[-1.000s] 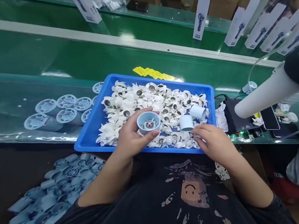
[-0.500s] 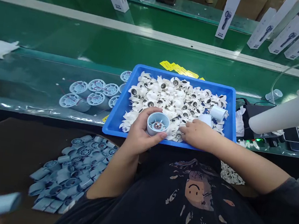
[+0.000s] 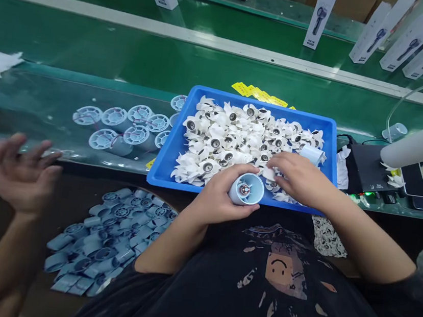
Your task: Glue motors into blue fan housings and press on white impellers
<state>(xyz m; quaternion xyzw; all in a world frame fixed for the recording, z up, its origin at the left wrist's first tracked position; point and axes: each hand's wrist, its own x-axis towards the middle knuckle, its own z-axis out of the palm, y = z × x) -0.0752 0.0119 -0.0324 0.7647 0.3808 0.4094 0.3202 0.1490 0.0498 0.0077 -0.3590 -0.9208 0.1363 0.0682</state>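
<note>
My left hand (image 3: 219,196) is wrapped round a pale blue round fan housing (image 3: 246,188) with a small motor hub showing inside, held just in front of the blue tray (image 3: 164,165). The tray is full of white fan impellers (image 3: 233,135). My right hand (image 3: 301,179) rests in the tray's near right part with its fingers pinched on a white impeller (image 3: 270,173). A further blue housing (image 3: 312,154) lies in the tray behind that hand.
Several housings (image 3: 123,127) stand left of the tray under clear film. A heap of blue housings (image 3: 109,238) lies on a dark surface at lower left. Another person's open hand (image 3: 20,171) hovers at left. A white tube (image 3: 417,145) and a black device (image 3: 366,167) are at right.
My left hand has brought the housing nearer to me and tilted it. My right hand has closed on an impeller. Another person's hand has risen into view at left.
</note>
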